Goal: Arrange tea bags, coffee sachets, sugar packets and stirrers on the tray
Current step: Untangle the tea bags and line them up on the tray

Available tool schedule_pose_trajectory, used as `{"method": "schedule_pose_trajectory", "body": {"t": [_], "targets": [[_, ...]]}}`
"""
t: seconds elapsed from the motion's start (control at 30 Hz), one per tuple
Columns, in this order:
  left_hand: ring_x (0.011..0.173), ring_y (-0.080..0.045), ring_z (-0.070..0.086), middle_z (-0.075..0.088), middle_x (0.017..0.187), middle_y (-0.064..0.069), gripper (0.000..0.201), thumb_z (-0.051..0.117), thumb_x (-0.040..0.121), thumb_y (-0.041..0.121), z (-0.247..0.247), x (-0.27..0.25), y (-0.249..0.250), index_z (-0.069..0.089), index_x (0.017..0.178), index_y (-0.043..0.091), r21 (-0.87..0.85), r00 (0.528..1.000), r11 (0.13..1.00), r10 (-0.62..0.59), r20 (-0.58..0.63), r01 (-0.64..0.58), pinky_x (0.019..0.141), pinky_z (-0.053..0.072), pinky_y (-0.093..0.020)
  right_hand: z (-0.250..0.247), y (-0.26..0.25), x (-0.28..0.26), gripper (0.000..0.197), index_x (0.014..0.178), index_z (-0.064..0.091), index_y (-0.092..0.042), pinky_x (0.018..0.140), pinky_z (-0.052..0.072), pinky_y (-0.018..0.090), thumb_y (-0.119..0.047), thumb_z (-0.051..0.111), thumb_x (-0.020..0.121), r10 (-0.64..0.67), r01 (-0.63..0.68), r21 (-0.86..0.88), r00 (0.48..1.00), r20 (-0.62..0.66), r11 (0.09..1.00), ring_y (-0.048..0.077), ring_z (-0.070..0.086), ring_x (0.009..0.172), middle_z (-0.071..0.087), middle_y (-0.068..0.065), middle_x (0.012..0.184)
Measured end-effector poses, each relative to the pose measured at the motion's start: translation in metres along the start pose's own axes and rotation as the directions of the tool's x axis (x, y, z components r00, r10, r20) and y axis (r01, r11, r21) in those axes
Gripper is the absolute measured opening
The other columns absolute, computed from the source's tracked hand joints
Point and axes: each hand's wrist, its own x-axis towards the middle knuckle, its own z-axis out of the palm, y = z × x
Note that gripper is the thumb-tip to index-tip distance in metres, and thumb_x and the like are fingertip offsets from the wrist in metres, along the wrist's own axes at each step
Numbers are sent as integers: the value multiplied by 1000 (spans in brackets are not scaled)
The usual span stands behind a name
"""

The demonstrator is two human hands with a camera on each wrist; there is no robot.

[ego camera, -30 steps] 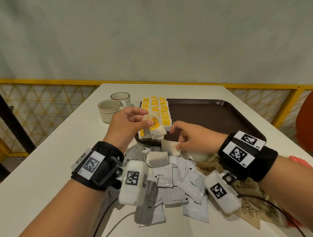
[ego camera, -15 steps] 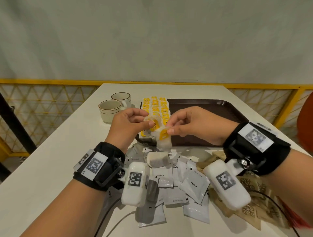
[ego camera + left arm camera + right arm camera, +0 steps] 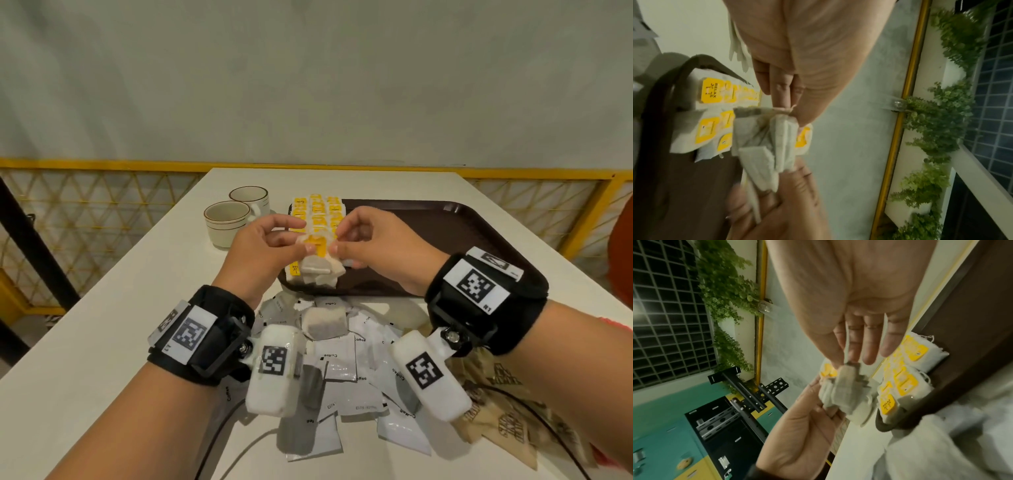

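Note:
Above the near left corner of the brown tray [image 3: 428, 233], both hands hold a small bunch of tea bags [image 3: 318, 270] between them. My left hand [image 3: 305, 236] pinches the bunch from the left and my right hand [image 3: 337, 240] from the right. In the left wrist view the left fingers [image 3: 783, 97] pinch the top of the tea bags [image 3: 764, 142]. Seen from the right wrist, my thumb and fingers [image 3: 853, 350] close on the same bunch [image 3: 846, 391]. Rows of yellow-tagged tea bags [image 3: 317, 212] lie along the tray's left side.
White coffee sachets [image 3: 339, 359] and one loose tea bag [image 3: 325, 323] lie heaped on the table before the tray. Brown sugar packets [image 3: 507, 411] lie at the near right. Two cups [image 3: 226, 219] stand left of the tray. A yellow railing [image 3: 102, 164] borders the table.
My right hand lifted a tea bag from the pile on the table and brought it up to the bunch in my left hand. Both hands now pinch the bunch together.

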Motion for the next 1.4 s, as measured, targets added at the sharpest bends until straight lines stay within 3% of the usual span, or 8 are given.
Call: {"method": "schedule_pose_trajectory", "body": {"t": [0.07,0.17,0.3,0.57,0.83,0.97,1.2,1.4], "targets": [[68,-9,69,72,68,3,29,71,75,-8,-7,4,1,63,93,13,-24,997,1000,15,-76,-17,66,51,-18,1,5,-1,20,91,59,-19,65,52,27,-21,75,80,108,-87,-157,986,126,984,16,60,80,60,3,86],[67,-7,67,70,67,5,28,71,75,-7,-13,8,0,63,90,16,-40,989,999,24,-143,-29,67,50,-18,5,9,-6,27,102,65,-22,79,52,26,-29,77,78,181,32,-475,900,397,879,14,63,89,67,-3,99],[69,-9,66,68,75,-2,27,72,75,-6,-13,9,-1,63,89,16,-32,988,999,34,-151,-39,67,50,-18,21,7,-13,46,120,60,-22,63,40,6,-25,77,78,132,213,-565,852,507,797,-1,53,75,62,-9,98],[71,-11,65,67,75,-2,26,74,74,-3,-16,11,-3,65,88,17,-43,985,998,29,-171,-37,71,48,-22,8,0,-10,4,85,70,-13,64,45,21,-17,70,84,80,106,-407,907,413,907,7,52,64,60,-2,73],[68,-8,66,68,72,0,25,73,75,-5,-14,10,-3,64,87,15,-36,987,998,46,-156,-52,70,50,-21,-10,15,-20,31,62,53,-12,82,46,37,4,52,89,189,-286,201,899,395,937,22,67,88,71,17,93],[65,-5,66,68,64,8,26,72,75,-6,-13,10,-5,64,87,15,-34,990,998,46,-137,-51,64,50,-15,-24,22,-23,17,74,66,-7,66,49,23,-20,69,84,217,-241,30,916,336,970,13,61,72,67,9,80],[64,-5,66,68,61,9,26,73,73,-6,-11,10,-8,63,87,14,-19,990,999,44,-131,-47,62,49,-13,-52,20,-12,15,87,69,-12,77,51,32,1,72,79,97,-88,-75,986,136,993,16,62,77,70,7,82],[65,-8,68,70,62,5,25,73,74,-7,-10,10,-9,64,88,12,-16,992,999,45,-114,-47,64,50,-14,-57,15,-4,7,84,72,-12,88,53,31,-7,74,80,19,18,-305,993,116,952,15,68,89,73,1,93]]}}
